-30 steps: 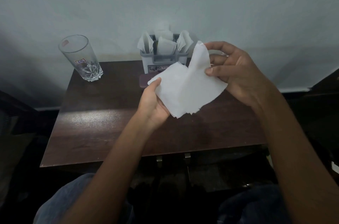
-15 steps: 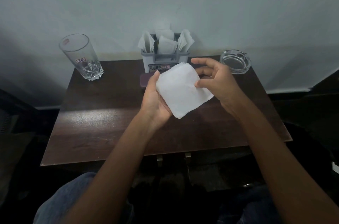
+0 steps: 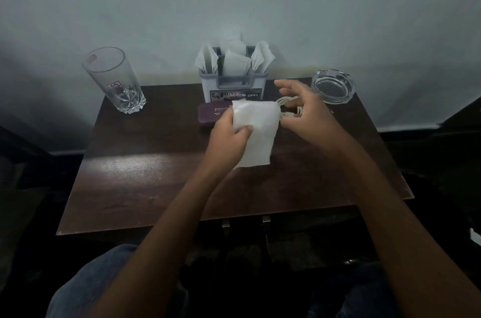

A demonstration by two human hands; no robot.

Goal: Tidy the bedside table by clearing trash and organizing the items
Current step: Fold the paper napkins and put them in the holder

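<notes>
A dark wooden table [image 3: 145, 187] stands against a pale wall, with a tall glass [image 3: 114, 79] at the back left, a napkin holder [image 3: 233, 83] in the middle and a glass ashtray [image 3: 333, 86] at the back right. The left hand [image 3: 229, 135] pinches a folded white napkin [image 3: 256, 132] above the table, in front of a purple case [image 3: 212, 114], while the right hand [image 3: 304, 112] is spread open just beside it, over a coiled white cable [image 3: 289, 106]. Half a second ago both hands held the napkin; now only the left one does

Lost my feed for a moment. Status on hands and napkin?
Left hand pinching folded napkin above table. Right hand open, off napkin, over coiled cable. Napkin holder behind, nothing blocking.
</notes>
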